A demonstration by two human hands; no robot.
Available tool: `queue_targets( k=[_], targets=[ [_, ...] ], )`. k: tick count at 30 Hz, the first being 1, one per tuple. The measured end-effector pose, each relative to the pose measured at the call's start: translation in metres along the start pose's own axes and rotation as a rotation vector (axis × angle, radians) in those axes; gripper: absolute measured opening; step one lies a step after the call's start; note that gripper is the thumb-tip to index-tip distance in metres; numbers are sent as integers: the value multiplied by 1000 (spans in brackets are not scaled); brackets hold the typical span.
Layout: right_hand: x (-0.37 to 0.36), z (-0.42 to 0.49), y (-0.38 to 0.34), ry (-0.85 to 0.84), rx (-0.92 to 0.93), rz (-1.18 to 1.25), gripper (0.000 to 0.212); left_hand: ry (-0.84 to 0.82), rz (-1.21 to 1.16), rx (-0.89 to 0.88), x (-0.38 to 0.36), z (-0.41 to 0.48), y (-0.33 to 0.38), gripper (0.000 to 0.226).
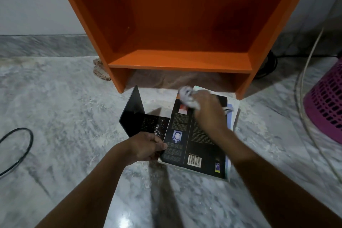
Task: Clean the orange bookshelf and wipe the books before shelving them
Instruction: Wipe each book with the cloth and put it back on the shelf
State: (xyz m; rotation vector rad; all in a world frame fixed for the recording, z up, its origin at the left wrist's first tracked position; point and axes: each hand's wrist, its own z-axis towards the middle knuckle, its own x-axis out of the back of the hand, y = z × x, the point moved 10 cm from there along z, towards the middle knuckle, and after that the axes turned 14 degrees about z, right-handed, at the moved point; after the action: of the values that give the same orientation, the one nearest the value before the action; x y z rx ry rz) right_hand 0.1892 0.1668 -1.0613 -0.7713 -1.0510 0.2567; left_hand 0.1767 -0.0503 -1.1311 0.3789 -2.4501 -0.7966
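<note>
While the left hand (148, 146) pinches the black book's (196, 146) lower-left edge at frame centre, the right hand (207, 109) presses a gripped white cloth (187, 96) onto its top.

I see a bright orange bookshelf (177, 59), black book cover (203, 142) with white barcode (194, 160), whitish-grey cloth (187, 96), grey-white marbled floor (64, 107), purple basket (325, 103) patterned with rows of slots, black cable (27, 146)

The bookshelf (179, 61) stands on the floor (64, 98) at twelve o'clock. Just before it lies a stack (232, 116); on the top book (199, 144), at its far end, sits the cloth (187, 96). A bookend (135, 116) stands just beside the stack at nine o'clock. Basket (327, 107) at three o'clock, cable (27, 144) at nine.
</note>
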Motion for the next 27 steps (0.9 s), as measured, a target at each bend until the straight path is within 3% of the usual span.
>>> queue_targets(
  k=[3, 5, 9, 15, 21, 23, 27],
  targets=[
    [53, 33, 64, 176, -275, 53, 36, -7, 33, -7, 0, -1, 2, 14],
    [74, 40, 77, 224, -338, 73, 35, -5, 48, -4, 0, -1, 3, 15],
    [64, 33, 14, 243, -125, -37, 46, -22, 38, 8, 1, 1, 1, 15],
    [-34, 12, -50, -163, 171, -58, 54, -30, 20, 24, 0, 3, -1, 16],
    [31, 53, 44, 164, -278, 13, 42, -26, 57, 29, 2, 2, 1, 15],
    [44, 53, 50, 199, -283, 29, 42, -31, 63, 26, 2, 1, 2, 15],
    [26, 21, -2, 141, -78, 20, 47, -46, 58, 20, 2, 0, 3, 15]
  ],
)
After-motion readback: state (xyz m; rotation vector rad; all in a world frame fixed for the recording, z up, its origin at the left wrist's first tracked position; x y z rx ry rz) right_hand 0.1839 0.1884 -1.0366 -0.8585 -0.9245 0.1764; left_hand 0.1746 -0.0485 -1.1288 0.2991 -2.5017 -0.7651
